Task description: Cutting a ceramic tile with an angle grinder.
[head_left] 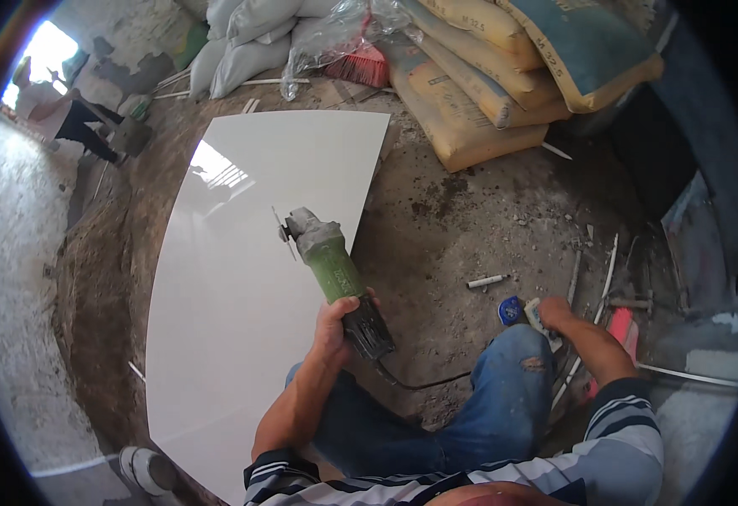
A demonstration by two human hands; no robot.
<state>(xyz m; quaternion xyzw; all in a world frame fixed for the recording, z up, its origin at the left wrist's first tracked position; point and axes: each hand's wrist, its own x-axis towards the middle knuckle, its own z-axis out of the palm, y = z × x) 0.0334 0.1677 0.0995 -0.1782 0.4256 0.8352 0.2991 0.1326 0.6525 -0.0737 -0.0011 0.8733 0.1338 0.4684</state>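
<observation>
The grinder (331, 266) is at the centre of the frame, set at a slant: head at upper left, rear handle (371, 331) at lower right. The body is green. The head is grey and looks dusty. The handle is black, with a dark cord (424, 385) leaving its end and curving right toward the jeans (508, 371). The disc (285, 233) is thin, pale and mounted on the left side of the head, seen nearly edge-on.

The left hand (333, 329) holds the grinder by its handle. The thumb lies across the near side; the fingers wrap the far side, with only their tips visible. In view, the grinder overlaps the right edge of a glossy white panel (234, 295); contact between the 2 cannot be determined.

The right hand (559, 314), right of centre, is at a pale block (533, 314). Its fingers are bent and mostly hidden; whether they pinch the block cannot be determined. A blue tape measure (510, 310) is just left of the block. A white tube (487, 281) lies on the floor (445, 244) farther up. Stacked bags (487, 80) occupy the upper right.
</observation>
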